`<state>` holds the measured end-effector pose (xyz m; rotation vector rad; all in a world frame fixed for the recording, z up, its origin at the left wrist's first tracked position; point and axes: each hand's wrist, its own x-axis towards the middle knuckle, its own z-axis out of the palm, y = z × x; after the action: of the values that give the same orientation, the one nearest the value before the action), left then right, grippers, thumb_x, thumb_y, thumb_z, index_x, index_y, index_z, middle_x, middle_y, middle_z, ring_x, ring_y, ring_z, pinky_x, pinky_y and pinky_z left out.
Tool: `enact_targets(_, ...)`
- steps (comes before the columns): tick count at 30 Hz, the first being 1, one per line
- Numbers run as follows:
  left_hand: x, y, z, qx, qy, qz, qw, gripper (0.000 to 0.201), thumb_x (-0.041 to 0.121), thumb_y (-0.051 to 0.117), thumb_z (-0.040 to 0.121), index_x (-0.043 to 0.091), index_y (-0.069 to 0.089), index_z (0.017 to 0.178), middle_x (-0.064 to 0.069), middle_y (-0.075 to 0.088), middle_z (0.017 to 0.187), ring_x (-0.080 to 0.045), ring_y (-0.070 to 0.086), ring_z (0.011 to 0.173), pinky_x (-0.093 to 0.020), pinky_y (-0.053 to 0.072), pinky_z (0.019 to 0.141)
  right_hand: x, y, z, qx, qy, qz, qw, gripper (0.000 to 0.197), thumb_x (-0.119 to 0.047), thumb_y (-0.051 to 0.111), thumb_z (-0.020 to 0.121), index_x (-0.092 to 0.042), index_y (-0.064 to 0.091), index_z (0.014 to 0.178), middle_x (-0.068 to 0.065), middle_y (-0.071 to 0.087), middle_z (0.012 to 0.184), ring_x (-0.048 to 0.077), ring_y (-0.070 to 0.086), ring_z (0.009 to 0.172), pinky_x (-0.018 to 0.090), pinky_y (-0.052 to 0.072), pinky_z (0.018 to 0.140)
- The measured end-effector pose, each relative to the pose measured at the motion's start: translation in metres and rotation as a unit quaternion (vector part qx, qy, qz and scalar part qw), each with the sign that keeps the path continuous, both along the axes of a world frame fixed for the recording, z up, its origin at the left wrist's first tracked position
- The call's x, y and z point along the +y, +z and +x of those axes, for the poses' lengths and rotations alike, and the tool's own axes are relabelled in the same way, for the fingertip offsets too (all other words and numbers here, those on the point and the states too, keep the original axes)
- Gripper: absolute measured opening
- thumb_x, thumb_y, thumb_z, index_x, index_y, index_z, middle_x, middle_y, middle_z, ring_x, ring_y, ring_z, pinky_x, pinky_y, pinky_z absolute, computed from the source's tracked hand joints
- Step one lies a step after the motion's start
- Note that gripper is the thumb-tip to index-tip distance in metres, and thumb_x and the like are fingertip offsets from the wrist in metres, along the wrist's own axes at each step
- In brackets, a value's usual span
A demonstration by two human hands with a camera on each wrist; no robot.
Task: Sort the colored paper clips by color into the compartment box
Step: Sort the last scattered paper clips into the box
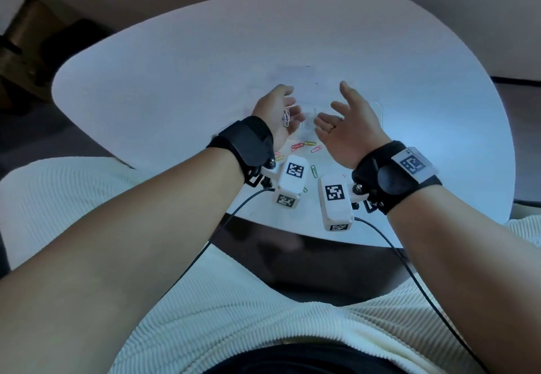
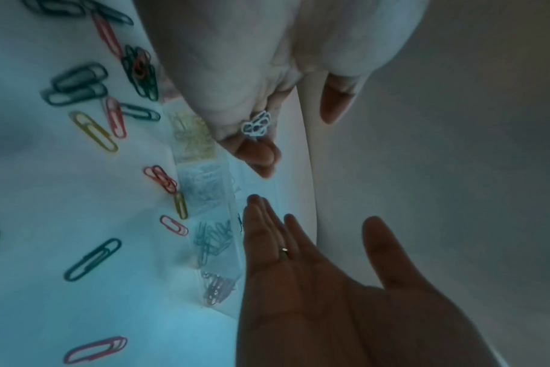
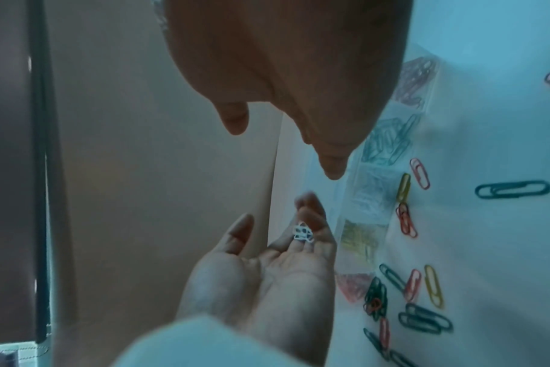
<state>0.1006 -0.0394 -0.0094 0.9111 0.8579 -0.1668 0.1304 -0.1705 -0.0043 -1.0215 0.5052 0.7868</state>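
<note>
A: Nearest the worktop (image 1: pixel 175 60) edge, what lay loose?

B: Coloured paper clips (image 1: pixel 306 147), red, yellow, green and pink, scattered flat and pointing every way. The wrist views showed their colours plainly; from the head they were small specks between the wrists.

A: And beyond them?

B: The compartment box (image 2: pixel 209 198), clear plastic, its long axis running left to right across the person. Only the wrist views showed its row of cells: pale red, yellow, white, teal and purple clips, one colour to each. From the head it was a faint blur between the hands.

A: The hands?

B: Both were raised over the box, palms facing. The left hand (image 1: pixel 276 113) was loosely cupped with a small bunch of white clips (image 2: pixel 256 123) resting on its fingers; whether the grip pinched them I could not tell. The right hand (image 1: pixel 344 126) held nothing, its grip slack, fingers straight and spread, a ring on one.
</note>
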Motion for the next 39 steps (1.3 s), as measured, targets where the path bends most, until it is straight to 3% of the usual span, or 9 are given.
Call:
enact_targets(3,-0.009,-0.007,0.006,-0.015,-0.019,-0.021,0.999,0.057,0.034,0.051,0.096,0.002,0.036,0.141,-0.02,0.049,0.134,-0.029,0.054,0.117,-0.033,0.046,0.096,-0.011,0.002,-0.002,-0.03,-0.021,-0.004,0.999,0.063,-0.039,0.056,0.096,-0.013,0.032,0.148,0.021,0.036,0.149,0.029,0.038,0.139,0.036,0.034,0.114)
enact_targets(6,-0.016,-0.007,0.007,-0.038,-0.059,-0.024,0.997,0.069,0.039,0.046,0.099,0.006,0.017,0.152,-0.018,0.025,0.155,-0.027,0.028,0.143,-0.035,0.03,0.112,-0.024,0.004,-0.004,-0.061,-0.027,-0.02,0.998,0.054,-0.038,0.056,0.096,-0.012,0.042,0.142,0.019,0.046,0.14,0.027,0.047,0.132,0.035,0.039,0.111)
enact_targets(10,-0.018,0.0,0.002,-0.071,-0.102,0.104,0.987,0.059,0.034,0.053,0.094,0.009,0.036,0.145,-0.011,0.045,0.142,-0.024,0.042,0.133,-0.033,0.035,0.107,-0.036,0.008,-0.01,-0.112,-0.012,-0.074,0.991,0.023,-0.025,0.054,0.096,-0.009,0.061,0.112,0.013,0.067,0.106,0.025,0.068,0.094,0.033,0.056,0.088)
enact_targets(13,-0.021,0.003,-0.019,-0.107,-0.186,0.38,0.9,0.026,0.017,0.057,0.089,0.014,0.059,0.115,0.003,0.057,0.095,-0.017,0.057,0.089,-0.025,0.046,0.079,-0.04,0.008,-0.019,-0.187,0.066,-0.162,0.967,0.022,0.0,0.044,0.089,-0.007,0.065,0.086,0.009,0.066,0.077,0.022,0.065,0.065,0.032,0.057,0.066)
enact_targets(17,-0.023,-0.021,-0.065,-0.103,-0.316,0.512,0.792,0.021,0.004,0.057,0.081,0.017,0.062,0.097,0.003,0.057,0.088,-0.015,0.051,0.075,-0.026,0.044,0.071,-0.035,-0.016,-0.047,-0.327,0.32,-0.345,0.82,0.043,0.011,0.036,0.079,-0.011,0.072,0.078,0.011,0.072,0.092,0.024,0.066,0.085,0.033,0.052,0.078)
enact_targets(20,-0.02,-0.038,-0.084,-0.047,-0.472,0.514,0.714,0.04,0.006,0.053,0.086,0.018,0.06,0.123,0.0,0.059,0.116,-0.017,0.055,0.098,-0.026,0.043,0.089,-0.033,-0.037,-0.06,-0.4,0.474,-0.434,0.653,0.045,0.005,0.042,0.086,-0.012,0.068,0.118,0.008,0.057,0.135,0.024,0.051,0.126,0.026,0.037,0.103)
enact_targets(24,-0.022,-0.043,-0.09,-0.04,-0.579,0.527,0.621,0.052,0.006,0.047,0.092,0.019,0.044,0.142,-0.007,0.043,0.142,-0.025,0.042,0.129,-0.034,0.035,0.108,-0.041,-0.049,-0.064,-0.395,0.532,-0.471,0.582,0.052,-0.003,0.042,0.09,-0.011,0.046,0.141,0.011,0.041,0.147,0.03,0.038,0.133,0.037,0.034,0.11)
enact_targets(29,-0.035,-0.058,-0.093,-0.049,-0.627,0.576,0.522,0.045,0.011,0.045,0.095,0.021,0.048,0.139,-0.003,0.038,0.141,-0.027,0.036,0.128,-0.039,0.035,0.106,-0.046,-0.054,-0.072,-0.374,0.562,-0.527,0.516,0.045,-0.008,0.04,0.093,-0.013,0.051,0.136,0.008,0.041,0.141,0.029,0.037,0.13,0.041,0.041,0.104)
enact_targets(39,-0.024,-0.058,-0.081,-0.042,-0.57,0.604,0.556,0.021,0.012,0.058,0.089,0.014,0.07,0.106,-0.003,0.068,0.109,-0.023,0.061,0.103,-0.028,0.044,0.08,-0.058,-0.064,-0.081,-0.36,0.49,-0.586,0.535,0.019,-0.02,0.057,0.09,-0.011,0.065,0.104,0.009,0.065,0.105,0.029,0.063,0.09,0.035,0.055,0.079)
